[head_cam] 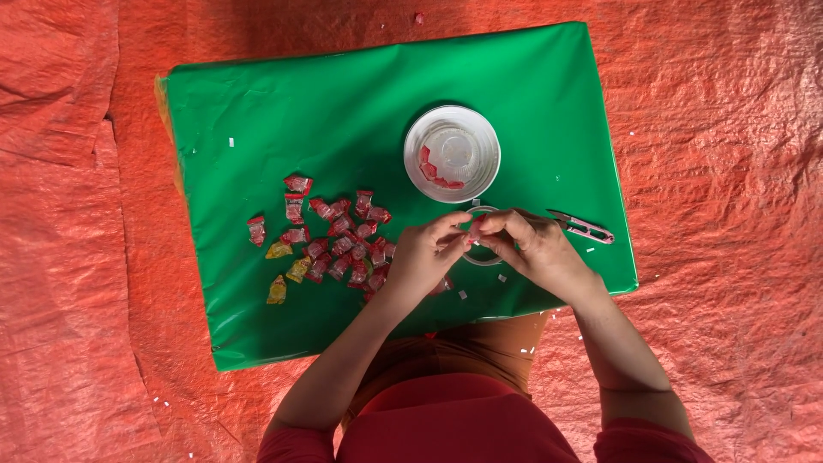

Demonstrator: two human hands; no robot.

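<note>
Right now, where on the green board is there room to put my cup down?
The bare green stretches are the far left part of the green board, above the pile of wrapped sweets, and the far right corner beyond the white bowl. It is crowded by the sweets, and near the left hand, right hand and small snips.

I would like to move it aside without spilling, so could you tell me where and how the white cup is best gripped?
Grip the white cup by its outer wall just under the rim, coming down from above on its far side. It stands upright and open with red pieces inside, and both hands and a clear ring crowd its near side.
</note>
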